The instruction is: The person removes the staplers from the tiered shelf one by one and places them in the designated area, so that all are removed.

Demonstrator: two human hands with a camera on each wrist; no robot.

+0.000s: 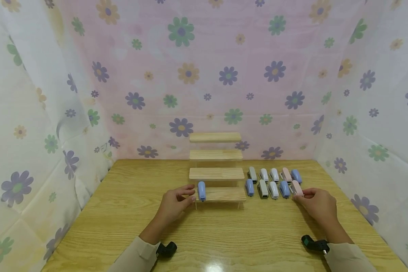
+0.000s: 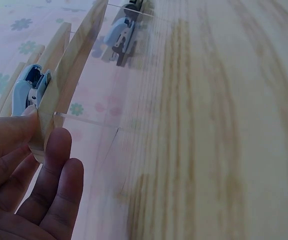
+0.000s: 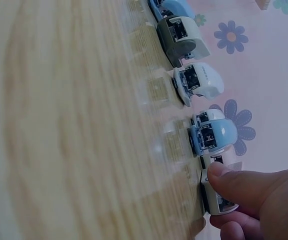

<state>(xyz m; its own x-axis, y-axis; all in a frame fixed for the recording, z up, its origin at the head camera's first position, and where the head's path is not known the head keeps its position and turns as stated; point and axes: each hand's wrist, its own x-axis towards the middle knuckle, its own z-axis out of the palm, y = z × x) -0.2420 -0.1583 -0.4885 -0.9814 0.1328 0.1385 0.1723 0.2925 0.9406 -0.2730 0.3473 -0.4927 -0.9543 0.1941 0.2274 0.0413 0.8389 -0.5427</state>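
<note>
A small blue stapler (image 1: 201, 190) stands at the left end of the lowest step of a wooden tiered stand (image 1: 221, 194). My left hand (image 1: 174, 204) is just left of it, thumb and fingers apart and their tips close to the stapler's side and the step's end. In the left wrist view the thumb overlaps the lower part of the blue stapler (image 2: 25, 95). On the right, my right hand (image 1: 321, 206) pinches a pale pink stapler (image 1: 296, 188) at the front row's right end. The right wrist view shows the thumb (image 3: 221, 172) on top of that stapler.
Two rows of staplers stand right of the stand, including a blue one (image 1: 249, 187), a grey one (image 1: 263, 189) and a white one (image 1: 273, 190). Upper steps (image 1: 215, 154) rise behind the lowest. Flowered cloth (image 1: 207, 75) encloses the wooden table (image 1: 139, 211) at the back and sides.
</note>
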